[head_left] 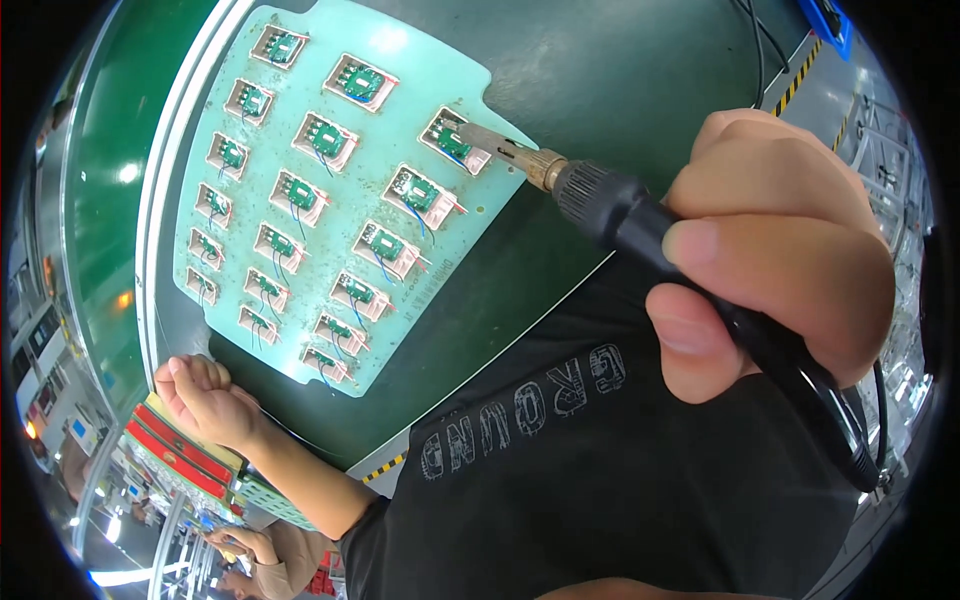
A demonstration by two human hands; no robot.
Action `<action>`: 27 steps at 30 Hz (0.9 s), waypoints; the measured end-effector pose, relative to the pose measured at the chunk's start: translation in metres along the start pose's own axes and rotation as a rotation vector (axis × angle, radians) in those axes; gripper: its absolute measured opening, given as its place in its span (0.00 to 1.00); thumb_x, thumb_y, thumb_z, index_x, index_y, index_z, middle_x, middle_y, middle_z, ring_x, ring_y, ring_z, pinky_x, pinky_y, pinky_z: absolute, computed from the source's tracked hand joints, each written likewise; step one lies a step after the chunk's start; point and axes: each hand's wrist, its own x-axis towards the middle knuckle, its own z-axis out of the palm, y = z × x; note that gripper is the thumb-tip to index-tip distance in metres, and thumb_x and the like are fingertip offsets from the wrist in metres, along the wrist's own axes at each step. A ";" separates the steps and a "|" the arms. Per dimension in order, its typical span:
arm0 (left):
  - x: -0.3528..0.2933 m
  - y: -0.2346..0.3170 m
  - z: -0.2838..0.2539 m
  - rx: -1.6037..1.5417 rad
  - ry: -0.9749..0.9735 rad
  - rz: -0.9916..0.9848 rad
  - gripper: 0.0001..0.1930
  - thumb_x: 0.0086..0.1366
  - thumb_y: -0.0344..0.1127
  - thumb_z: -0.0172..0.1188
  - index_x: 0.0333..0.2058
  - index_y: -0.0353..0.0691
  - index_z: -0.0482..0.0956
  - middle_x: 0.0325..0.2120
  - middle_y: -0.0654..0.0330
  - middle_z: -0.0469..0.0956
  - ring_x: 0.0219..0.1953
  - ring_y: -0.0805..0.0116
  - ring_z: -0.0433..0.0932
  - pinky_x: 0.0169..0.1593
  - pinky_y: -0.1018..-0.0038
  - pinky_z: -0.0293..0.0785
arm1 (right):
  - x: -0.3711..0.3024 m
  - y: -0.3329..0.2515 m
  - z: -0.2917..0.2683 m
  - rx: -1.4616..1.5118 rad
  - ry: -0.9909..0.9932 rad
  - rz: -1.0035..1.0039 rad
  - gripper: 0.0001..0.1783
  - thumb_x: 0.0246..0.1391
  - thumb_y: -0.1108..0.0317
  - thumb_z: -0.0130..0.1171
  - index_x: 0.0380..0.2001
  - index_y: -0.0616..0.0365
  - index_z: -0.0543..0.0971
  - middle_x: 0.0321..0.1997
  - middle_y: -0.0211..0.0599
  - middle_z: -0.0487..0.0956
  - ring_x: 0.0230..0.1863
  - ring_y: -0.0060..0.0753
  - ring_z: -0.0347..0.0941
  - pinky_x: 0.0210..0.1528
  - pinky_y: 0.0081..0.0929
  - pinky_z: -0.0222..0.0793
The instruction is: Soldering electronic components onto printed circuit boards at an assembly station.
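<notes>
My right hand (780, 250) is closed round a soldering iron (640, 225) with a black handle. Its metal tip reaches into the pale open case (472, 160) at the tray's right edge, at the small green circuit board (449, 145) inside. Whether tip and board touch is too fine to tell. The light-green tray (350, 235) bears several such cases in rows, many with thin blue and red wires. At the lower left, my left hand (205, 400) is closed with curled fingers beside the tray's near corner; anything inside them is hidden.
The tray lies on a dark green worktable (590, 80) with a pale rail (148, 230) along its left. Red boxes (175, 455) and a green crate (270, 500) stand below my left hand. Another person (280, 565) is at the lower left. A black cable (757, 55) runs at the top right.
</notes>
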 end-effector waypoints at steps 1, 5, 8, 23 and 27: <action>0.000 0.000 0.000 -0.010 0.025 -0.019 0.06 0.62 0.30 0.46 0.25 0.39 0.63 0.12 0.70 0.55 0.12 0.85 0.50 0.14 0.86 0.43 | 0.000 0.000 0.002 -0.007 -0.001 0.002 0.15 0.38 0.75 0.58 0.32 0.64 0.68 0.21 0.41 0.68 0.14 0.26 0.58 0.15 0.21 0.53; 0.000 0.000 0.000 0.006 0.000 0.005 0.06 0.62 0.30 0.45 0.25 0.39 0.63 0.12 0.70 0.55 0.12 0.85 0.50 0.14 0.86 0.43 | -0.001 0.000 0.011 0.000 0.020 0.002 0.15 0.38 0.75 0.58 0.31 0.64 0.68 0.21 0.41 0.68 0.14 0.26 0.58 0.15 0.21 0.53; 0.000 -0.001 0.001 0.007 0.004 0.006 0.06 0.62 0.30 0.45 0.25 0.39 0.63 0.12 0.70 0.55 0.12 0.85 0.50 0.14 0.86 0.43 | -0.002 -0.001 0.012 0.010 0.043 0.001 0.14 0.38 0.74 0.58 0.31 0.64 0.68 0.21 0.41 0.68 0.14 0.26 0.58 0.15 0.21 0.53; -0.001 -0.001 -0.001 -0.014 -0.003 0.005 0.06 0.62 0.29 0.46 0.25 0.39 0.64 0.12 0.70 0.56 0.12 0.85 0.51 0.14 0.87 0.44 | -0.008 0.001 0.011 0.056 0.158 -0.003 0.13 0.41 0.72 0.56 0.31 0.64 0.67 0.20 0.41 0.68 0.13 0.25 0.58 0.13 0.20 0.53; 0.000 -0.002 -0.002 -0.020 0.006 0.000 0.05 0.62 0.29 0.46 0.26 0.39 0.64 0.12 0.70 0.56 0.12 0.85 0.51 0.14 0.87 0.44 | -0.014 0.014 0.016 0.074 0.193 -0.021 0.12 0.41 0.72 0.56 0.31 0.64 0.67 0.20 0.41 0.68 0.12 0.25 0.58 0.13 0.19 0.53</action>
